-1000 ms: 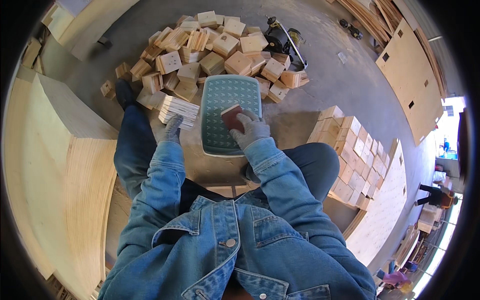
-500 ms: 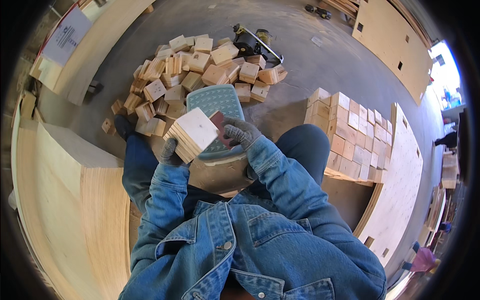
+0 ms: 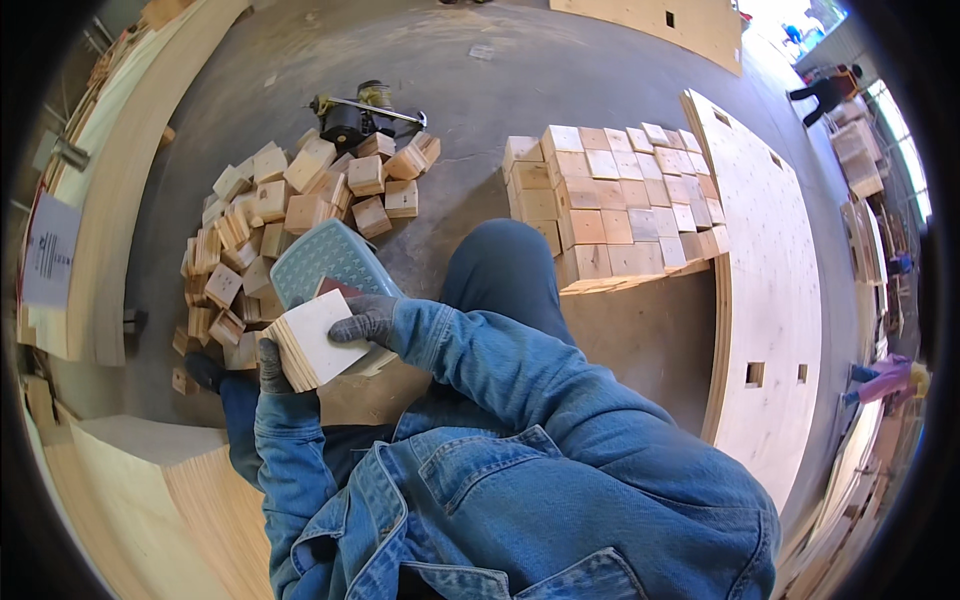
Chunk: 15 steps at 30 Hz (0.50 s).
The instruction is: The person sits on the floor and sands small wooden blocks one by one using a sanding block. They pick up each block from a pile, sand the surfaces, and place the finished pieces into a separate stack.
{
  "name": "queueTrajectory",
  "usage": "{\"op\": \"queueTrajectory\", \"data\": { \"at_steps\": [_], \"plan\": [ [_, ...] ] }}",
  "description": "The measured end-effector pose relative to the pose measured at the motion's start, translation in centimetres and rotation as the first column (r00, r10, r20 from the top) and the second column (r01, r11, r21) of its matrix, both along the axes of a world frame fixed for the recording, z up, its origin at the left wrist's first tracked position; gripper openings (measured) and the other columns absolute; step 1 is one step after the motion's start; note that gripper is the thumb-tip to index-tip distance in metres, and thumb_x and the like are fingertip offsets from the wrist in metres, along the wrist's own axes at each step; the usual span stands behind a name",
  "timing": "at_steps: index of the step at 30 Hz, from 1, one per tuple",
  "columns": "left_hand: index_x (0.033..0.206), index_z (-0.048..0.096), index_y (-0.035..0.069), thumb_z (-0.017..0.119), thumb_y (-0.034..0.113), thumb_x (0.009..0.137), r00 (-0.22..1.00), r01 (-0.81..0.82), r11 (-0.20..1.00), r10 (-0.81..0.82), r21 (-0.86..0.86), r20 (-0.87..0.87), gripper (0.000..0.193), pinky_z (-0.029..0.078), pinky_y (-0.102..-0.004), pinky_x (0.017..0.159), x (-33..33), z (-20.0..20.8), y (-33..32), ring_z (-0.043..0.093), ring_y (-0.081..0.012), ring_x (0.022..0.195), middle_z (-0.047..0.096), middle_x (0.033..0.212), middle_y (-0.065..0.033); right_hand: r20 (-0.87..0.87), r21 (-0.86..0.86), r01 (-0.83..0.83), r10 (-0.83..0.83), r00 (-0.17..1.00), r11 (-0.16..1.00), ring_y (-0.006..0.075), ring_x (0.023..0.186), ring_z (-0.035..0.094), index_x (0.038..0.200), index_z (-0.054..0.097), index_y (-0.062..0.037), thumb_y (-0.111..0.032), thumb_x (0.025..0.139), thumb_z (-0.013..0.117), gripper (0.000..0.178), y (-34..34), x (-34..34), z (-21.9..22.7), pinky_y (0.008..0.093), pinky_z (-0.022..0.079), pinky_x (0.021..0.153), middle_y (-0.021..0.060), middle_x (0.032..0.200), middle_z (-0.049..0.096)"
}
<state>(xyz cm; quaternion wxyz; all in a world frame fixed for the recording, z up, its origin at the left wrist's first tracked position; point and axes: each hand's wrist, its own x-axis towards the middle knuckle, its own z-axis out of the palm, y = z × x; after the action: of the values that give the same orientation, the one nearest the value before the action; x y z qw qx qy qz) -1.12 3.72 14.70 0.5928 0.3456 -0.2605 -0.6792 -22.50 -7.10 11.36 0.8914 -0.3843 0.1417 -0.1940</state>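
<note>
One wooden block (image 3: 322,338): between the hands, before my wearer's knees, pale face up.
Block step: I judge it two-handed positioning.
Block's next move: calls, I judge, for a firm left hold.
Left hand (image 3: 272,368): clamped on its layered side, 8 o'clock.
Right hand (image 3: 370,322): thumb on its face, 3 o'clock; fingers hidden, so I cannot tell their grip.
Red pad (image 3: 336,287): behind it, 1 o'clock.
Teal stool (image 3: 338,252): 12 o'clock.
Loose pile (image 3: 304,213): 11 o'clock.
Neat stack (image 3: 620,195): 2 o'clock.

Grey floor (image 3: 580,90), bright doorway (image 3: 780,12) perhaps
</note>
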Motion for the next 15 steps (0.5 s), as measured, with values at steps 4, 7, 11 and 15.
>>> {"op": "queueTrajectory", "data": {
  "at_steps": [4,7,11,15],
  "plan": [
    [0.161,0.039,0.002,0.066,0.075,0.092,0.997,0.066,0.998,-0.065,0.006,-0.049,0.104,0.043,-0.0542,0.122,0.0,0.7,-1.3,0.052,-0.039,0.144,0.049,0.16,-0.0193,0.082,0.005,0.039,-0.039,0.996,0.999,0.0277,0.129,0.064,0.15,0.058,-0.0028,-0.03,0.081,0.094,0.082,-0.4,-0.1,0.2,0.0407,0.048,0.113,0.0134,0.138,0.069],
    [0.162,0.039,0.003,0.063,0.079,0.091,0.997,0.072,0.996,-0.073,0.056,0.011,0.107,0.042,-0.0546,0.123,0.7,0.3,-1.5,0.05,-0.0395,0.145,0.048,0.161,-0.0193,0.112,0.017,0.079,-0.081,0.99,0.997,0.0283,0.13,0.064,0.15,0.057,-0.0021,-0.025,0.076,0.097,0.087,-0.7,-0.4,1.3,0.0416,0.048,0.114,0.0138,0.137,0.07],
    [0.164,0.036,0.005,0.061,0.081,0.09,0.997,0.078,0.997,-0.078,0.005,-0.006,0.109,0.043,-0.0558,0.121,0.3,0.1,-3.4,0.05,-0.0393,0.145,0.048,0.162,-0.0195,0.099,-0.107,0.242,-0.232,0.968,0.964,0.0286,0.128,0.065,0.15,0.056,-0.0022,-0.017,0.074,0.097,0.087,-2.1,-0.9,2.4,0.0417,0.05,0.113,0.0143,0.137,0.069],
    [0.167,0.033,0.013,0.055,0.085,0.091,0.994,0.079,0.997,-0.078,0.006,-0.077,0.107,0.045,-0.0591,0.116,-0.2,2.5,-4.2,0.053,-0.0393,0.142,0.052,0.159,-0.0176,0.121,0.033,0.458,-0.458,0.88,0.888,0.031,0.122,0.068,0.152,0.049,0.0001,-0.009,0.077,0.093,0.088,-3.3,-4.6,8.9,0.0435,0.054,0.108,0.0155,0.134,0.069]
  ]
}}
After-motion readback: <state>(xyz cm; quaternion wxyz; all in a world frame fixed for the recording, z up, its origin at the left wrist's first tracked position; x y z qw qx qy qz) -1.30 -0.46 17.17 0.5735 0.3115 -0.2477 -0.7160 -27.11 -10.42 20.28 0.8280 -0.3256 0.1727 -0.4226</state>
